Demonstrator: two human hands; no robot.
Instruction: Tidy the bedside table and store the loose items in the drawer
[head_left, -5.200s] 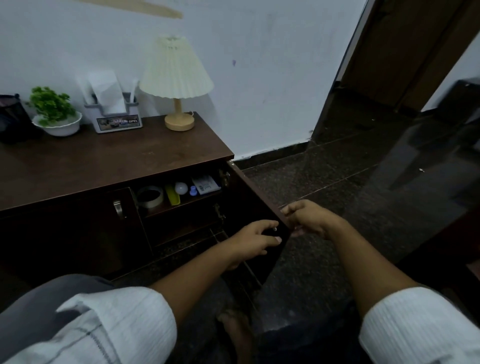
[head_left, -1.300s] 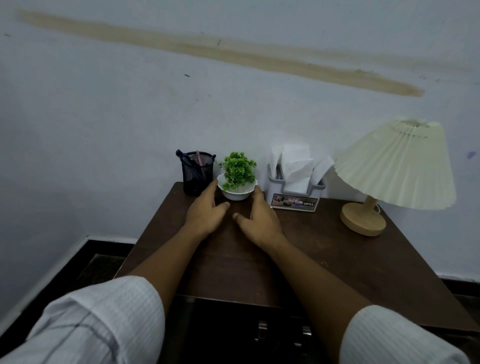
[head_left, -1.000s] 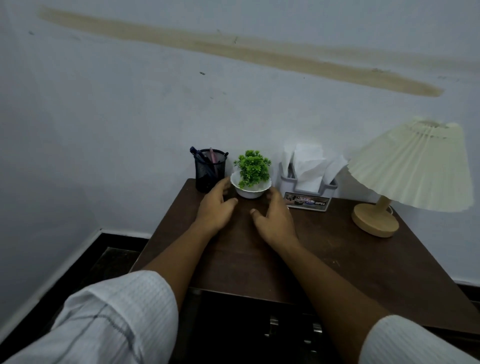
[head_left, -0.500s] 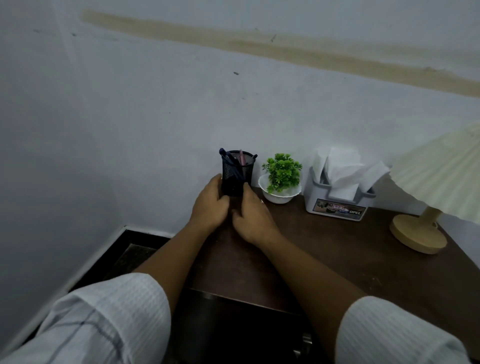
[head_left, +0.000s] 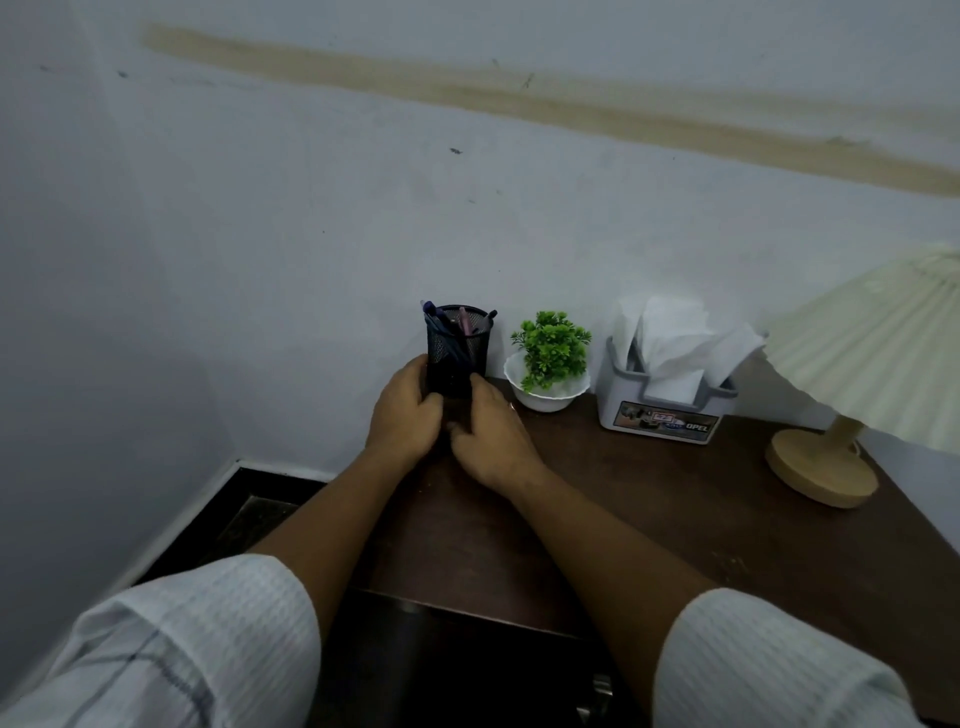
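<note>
Both hands are on the pen cup (head_left: 457, 343), which stands upright at the back left corner of the tabletop (head_left: 649, 519), close to the wall. Your left hand (head_left: 404, 415) wraps its left side; your right hand (head_left: 493, 436) wraps its right side. The fingers (head_left: 480, 389) of both hands are curled narrow against the mesh and hold the cup between them. The cup's base is hidden behind your hands, so it cannot be told whether it rests on the tabletop or is lifted.

The step in hand appears to be squaring the cup into its place in the back row.

1. Keep the grip low on the cup. Several pens (head_left: 441, 322) stand loose in it and lean past the rim; a high grip or a tilt could spill them.
2. Slide the cup; do not lift it. Keep it upright throughout.
3. Mind the plant (head_left: 550, 353) in its white bowl just beside your right hand. Do not let your knuckles push the bowl.
4. Line the cup up with the plant, the tissue box (head_left: 660, 410) and the lamp (head_left: 821, 467) along the wall.
5. Release both hands together, straight back, so that neither drags the cup.

No loose items show on the tabletop. The drawer front lies below the near edge, too dark to judge.
</note>
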